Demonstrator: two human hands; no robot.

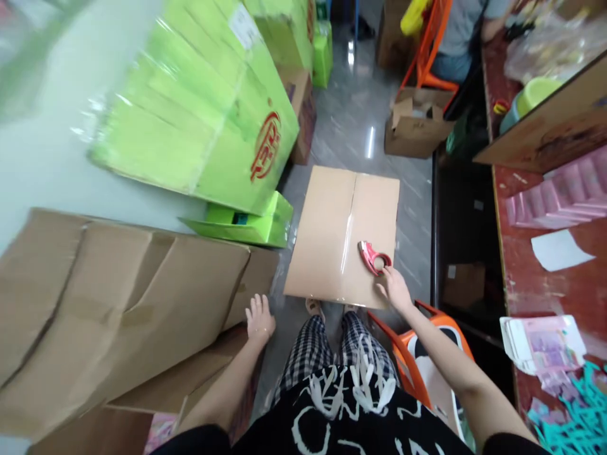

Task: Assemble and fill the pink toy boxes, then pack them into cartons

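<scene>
A brown cardboard box (327, 227) stands on the floor in front of my feet, its top flaps meeting along a seam with shiny clear tape on it. A red tape dispenser (366, 254) lies on the right side of that top. My right hand (396, 291) is at the dispenser's near end, fingertips at its roll and thumb held apart from them. My left hand (260, 319) is open, fingers stretched out, beside a large open carton (190, 284) on the left. Whether it touches the carton I cannot tell.
Green boxes (213, 107) are stacked at the left. An orange chair (412, 366) stands close at my right, by a red table (535, 284) with pink packs (559, 189). Farther off are an open carton (417, 129) and a seated person (462, 44).
</scene>
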